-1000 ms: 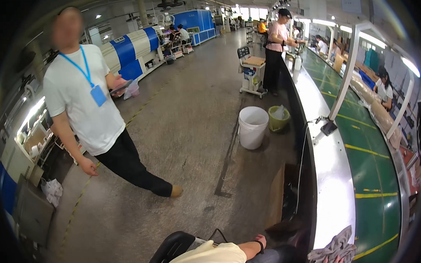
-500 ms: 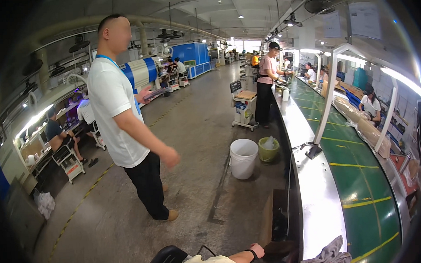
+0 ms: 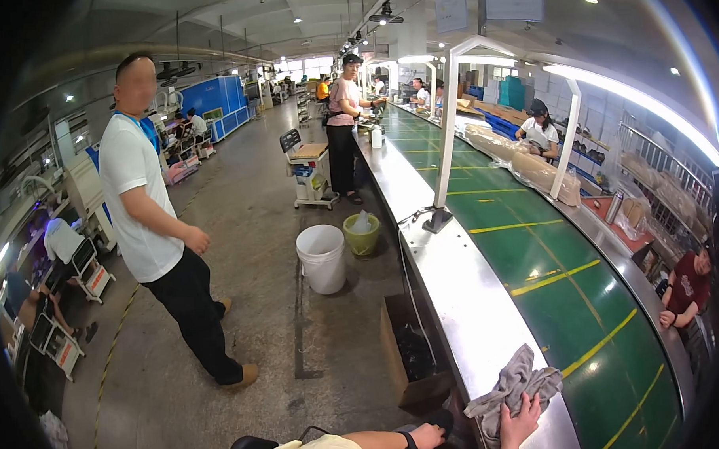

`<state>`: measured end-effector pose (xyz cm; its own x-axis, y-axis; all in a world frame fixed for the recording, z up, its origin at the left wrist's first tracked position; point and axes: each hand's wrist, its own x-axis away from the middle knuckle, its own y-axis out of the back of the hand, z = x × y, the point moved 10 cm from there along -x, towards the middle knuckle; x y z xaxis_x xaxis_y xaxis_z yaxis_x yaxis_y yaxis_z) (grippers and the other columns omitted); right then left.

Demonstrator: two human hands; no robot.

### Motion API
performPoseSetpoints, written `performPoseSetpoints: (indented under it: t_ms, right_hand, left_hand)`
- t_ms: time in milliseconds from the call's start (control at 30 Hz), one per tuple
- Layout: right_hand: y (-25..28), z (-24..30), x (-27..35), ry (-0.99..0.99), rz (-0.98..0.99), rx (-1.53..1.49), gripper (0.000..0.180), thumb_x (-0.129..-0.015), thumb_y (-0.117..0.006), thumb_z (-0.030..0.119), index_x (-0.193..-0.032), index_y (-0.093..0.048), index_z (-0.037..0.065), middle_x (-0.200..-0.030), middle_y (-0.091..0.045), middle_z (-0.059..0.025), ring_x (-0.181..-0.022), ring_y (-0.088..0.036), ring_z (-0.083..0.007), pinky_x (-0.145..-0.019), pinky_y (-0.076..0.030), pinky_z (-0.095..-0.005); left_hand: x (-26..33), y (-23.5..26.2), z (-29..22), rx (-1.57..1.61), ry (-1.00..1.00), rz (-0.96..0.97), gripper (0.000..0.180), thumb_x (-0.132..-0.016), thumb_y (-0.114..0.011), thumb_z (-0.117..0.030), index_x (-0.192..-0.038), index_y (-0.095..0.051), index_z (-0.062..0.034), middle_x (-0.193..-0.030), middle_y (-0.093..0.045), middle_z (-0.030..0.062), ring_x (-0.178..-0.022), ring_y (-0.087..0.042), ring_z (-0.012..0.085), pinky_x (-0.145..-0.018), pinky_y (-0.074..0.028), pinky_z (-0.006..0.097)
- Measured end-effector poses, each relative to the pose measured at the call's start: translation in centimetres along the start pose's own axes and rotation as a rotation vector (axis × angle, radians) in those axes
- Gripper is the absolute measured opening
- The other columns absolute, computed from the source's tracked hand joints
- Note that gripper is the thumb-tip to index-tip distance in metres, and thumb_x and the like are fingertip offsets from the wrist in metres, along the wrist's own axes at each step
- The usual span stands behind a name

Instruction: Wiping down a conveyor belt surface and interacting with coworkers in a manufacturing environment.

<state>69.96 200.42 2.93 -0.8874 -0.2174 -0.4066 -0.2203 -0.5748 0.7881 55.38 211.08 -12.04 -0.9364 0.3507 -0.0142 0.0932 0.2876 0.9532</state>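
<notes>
A crumpled grey cloth (image 3: 503, 382) lies on the metal edge of the conveyor, at the lower right. My right hand (image 3: 520, 425) rests on its near side with fingers spread over the fabric. Low in the middle, my left hand (image 3: 428, 437) wears a black band at the wrist and stays beside the conveyor, near a dark surface. Its fingers are mostly turned out of sight, so any grip is hidden. The left forearm (image 3: 375, 444) comes out of a pale yellow sleeve.
The green conveyor belt (image 3: 527, 250) with yellow lines runs away on the right. A white bucket (image 3: 321, 261), an olive bin (image 3: 361, 239) and an open carton (image 3: 403, 381) stand on the floor. A person in white (image 3: 141, 200) stands at left; others work along the line.
The view has swung right, showing more of the belt and a person in dark red. My right hand has come into view on the cloth. The standing person's raised hand is no longer visible.
</notes>
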Motion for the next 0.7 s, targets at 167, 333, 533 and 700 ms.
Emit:
performPoseSetpoints:
  t_ms: [167, 333, 533, 700]
  right_hand:
    - [-1.0, 0.2, 0.0, 0.039, 0.022, -0.010, 0.059, -0.065, -0.075, 0.027, -0.119, -0.056, 0.013, -0.137, -0.043, -0.0142, -0.124, -0.041, -0.0354, -0.093, -0.040, -0.0497]
    - [-0.8, -0.9, 0.0, -0.016, 0.018, 0.050, 0.061, -0.066, -0.075, 0.026, -0.121, -0.054, 0.013, -0.141, -0.040, -0.0128, -0.126, -0.039, -0.0353, -0.092, -0.038, -0.0516]
    - [0.6, 2.1, -0.1, 0.158, -0.002, 0.070, 0.059, -0.075, -0.070, 0.050, -0.122, -0.059, 0.014, -0.132, -0.048, -0.0235, -0.120, -0.047, -0.0393, -0.099, -0.040, -0.0452]
    - [-0.1, 0.0, -0.1, 0.091, -0.012, 0.059, 0.058, -0.071, -0.072, 0.037, -0.121, -0.057, 0.013, -0.136, -0.045, -0.0181, -0.122, -0.044, -0.0373, -0.097, -0.039, -0.0470]
  left_hand:
    - [0.2, -1.1, 2.4, 0.117, 0.159, 0.102, 0.025, -0.076, -0.055, -0.014, -0.096, -0.066, -0.0054, -0.099, -0.059, 0.0202, -0.089, -0.061, 0.0354, -0.074, -0.052, 0.044]
    - [-0.6, -1.2, 1.3, 0.105, 0.097, 0.058, 0.023, -0.077, -0.053, -0.016, -0.091, -0.066, -0.0028, -0.096, -0.060, 0.0213, -0.086, -0.061, 0.0353, -0.071, -0.051, 0.044]
    - [0.2, -1.2, 1.5, 0.105, 0.109, 0.041, 0.024, -0.078, -0.053, -0.017, -0.091, -0.067, -0.0029, -0.096, -0.060, 0.0205, -0.088, -0.061, 0.0346, -0.072, -0.051, 0.043]
    - [-0.1, -0.9, 0.9, 0.070, 0.066, 0.030, 0.023, -0.077, -0.054, -0.017, -0.091, -0.067, -0.0038, -0.096, -0.060, 0.0198, -0.086, -0.061, 0.0337, -0.070, -0.051, 0.042]
